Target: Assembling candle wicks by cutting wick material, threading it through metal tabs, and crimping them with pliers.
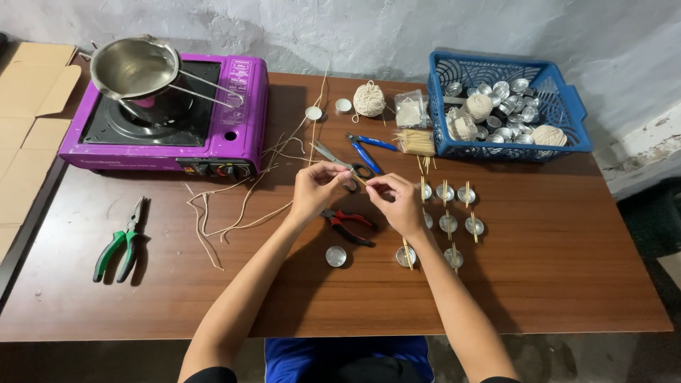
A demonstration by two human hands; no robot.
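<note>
A thin wooden stick (359,180) is pinched between the left hand (316,189) and right hand (397,202) above the tabletop (567,284), fingers closed on its ends; a wick may be attached, too small to tell. Red-handled pliers (346,224) lie just below, small metal cups (447,209) to the right.

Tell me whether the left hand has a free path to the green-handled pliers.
Probably yes. The green-handled pliers lie alone on bare table to the left of the left hand, with only loose string nearby. But its fingers now pinch a thin stick with the right hand.

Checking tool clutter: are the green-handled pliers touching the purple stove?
Apart. The head view shows bare wood between the green-handled pliers and the purple stove.
</note>
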